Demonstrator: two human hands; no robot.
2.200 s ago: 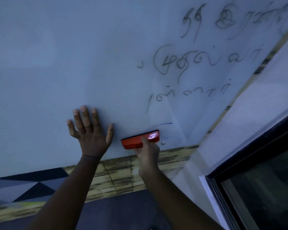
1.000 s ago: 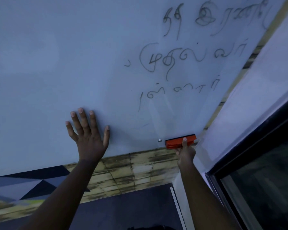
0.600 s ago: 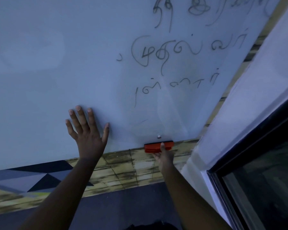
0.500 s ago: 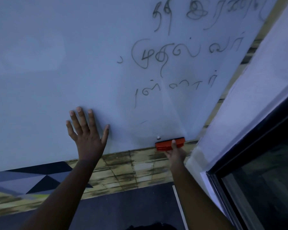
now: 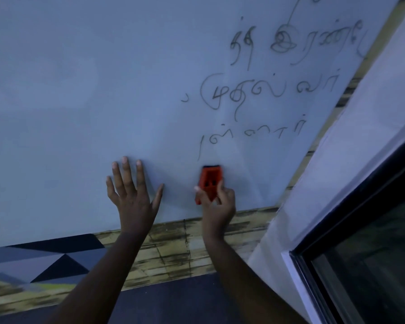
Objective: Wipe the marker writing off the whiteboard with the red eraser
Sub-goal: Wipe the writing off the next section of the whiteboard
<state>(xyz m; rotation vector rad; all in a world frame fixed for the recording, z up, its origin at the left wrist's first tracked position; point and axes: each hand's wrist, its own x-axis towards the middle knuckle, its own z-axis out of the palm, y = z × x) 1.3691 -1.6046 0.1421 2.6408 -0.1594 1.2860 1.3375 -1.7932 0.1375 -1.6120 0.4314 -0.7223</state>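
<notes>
Right hand (image 5: 218, 204) fingers clamped on red eraser (image 5: 210, 181) near whiteboard (image 5: 80, 90) bottom edge; left hand (image 5: 132, 195) flat, fingers splayed. Probably push upward firmly through marker writing (image 5: 262, 94), overlap strokes.

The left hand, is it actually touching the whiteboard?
Touching. The head view shows the left hand spread flat on the whiteboard, straight fingers lying against its surface with no gap visible.

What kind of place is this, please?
Probably a classroom or a home study corner; I cannot tell which. A large whiteboard with handwritten marker writing hangs on a wall, a dark-framed window sits beside it, and the right hand holds a red eraser.
</notes>
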